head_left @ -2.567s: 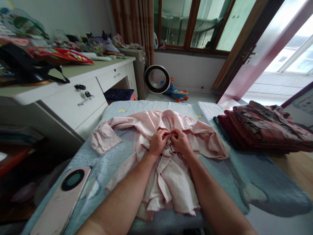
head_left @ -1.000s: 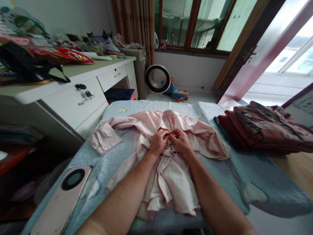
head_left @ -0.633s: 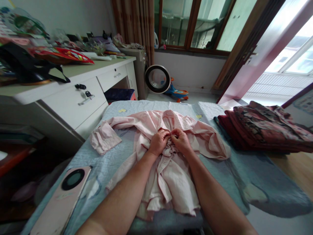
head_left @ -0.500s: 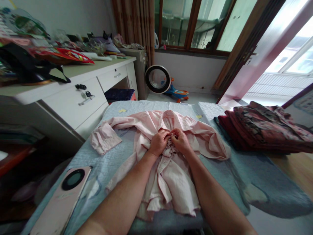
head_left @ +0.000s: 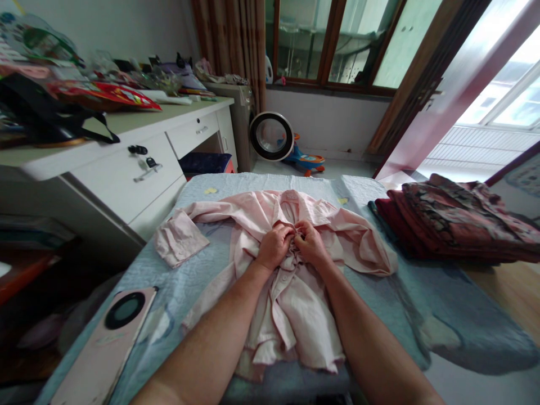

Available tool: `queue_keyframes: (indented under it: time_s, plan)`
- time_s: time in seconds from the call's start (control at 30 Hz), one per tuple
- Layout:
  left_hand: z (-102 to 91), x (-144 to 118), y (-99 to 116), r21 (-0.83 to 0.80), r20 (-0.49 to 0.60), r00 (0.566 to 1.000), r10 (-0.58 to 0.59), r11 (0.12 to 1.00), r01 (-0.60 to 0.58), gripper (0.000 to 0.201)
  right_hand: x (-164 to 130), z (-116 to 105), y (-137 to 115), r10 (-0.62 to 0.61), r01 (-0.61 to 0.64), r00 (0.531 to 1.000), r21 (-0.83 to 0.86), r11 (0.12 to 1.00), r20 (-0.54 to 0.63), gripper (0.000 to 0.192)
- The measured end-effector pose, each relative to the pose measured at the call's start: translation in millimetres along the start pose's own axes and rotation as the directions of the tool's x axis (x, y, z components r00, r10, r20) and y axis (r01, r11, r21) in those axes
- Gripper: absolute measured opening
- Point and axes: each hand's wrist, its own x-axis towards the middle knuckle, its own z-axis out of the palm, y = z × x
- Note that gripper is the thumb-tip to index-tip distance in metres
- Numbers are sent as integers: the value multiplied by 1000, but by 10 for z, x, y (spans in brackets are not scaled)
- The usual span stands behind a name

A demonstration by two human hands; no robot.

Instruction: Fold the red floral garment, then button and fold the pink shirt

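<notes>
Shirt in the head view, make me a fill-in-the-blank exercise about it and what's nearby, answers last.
1. The shirt pinched by the left hand and the right hand is ____ in colour.
2. The stack of folded fabric is on the person's ____ side.
3. The toy beyond the quilt is blue and ____.

Missing words: pink; right; orange.

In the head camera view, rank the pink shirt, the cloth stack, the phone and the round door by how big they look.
1. Pink shirt
2. Cloth stack
3. Phone, near the camera and cut off below
4. Round door
</notes>
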Motion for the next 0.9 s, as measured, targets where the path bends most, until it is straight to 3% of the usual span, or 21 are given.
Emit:
queue_keyframes:
  time_s: [0.3, 0.57, 0.9]
  plan:
    - [-13, -7, 48, 37, 9, 998, -64, 997, 64, 15, -5, 20, 5, 21, -20, 1000, 96, 995, -16, 28]
    - [16, -21, 120, 194, -27, 984, -175, 965, 177, 12, 0, 44, 24, 46, -38, 998, 185, 982, -41, 30]
    - [15, -6, -14, -17, 34, 994, -108, 994, 108, 14, 11, 44, 68, -6, 8, 1000, 119, 993, -17, 23]
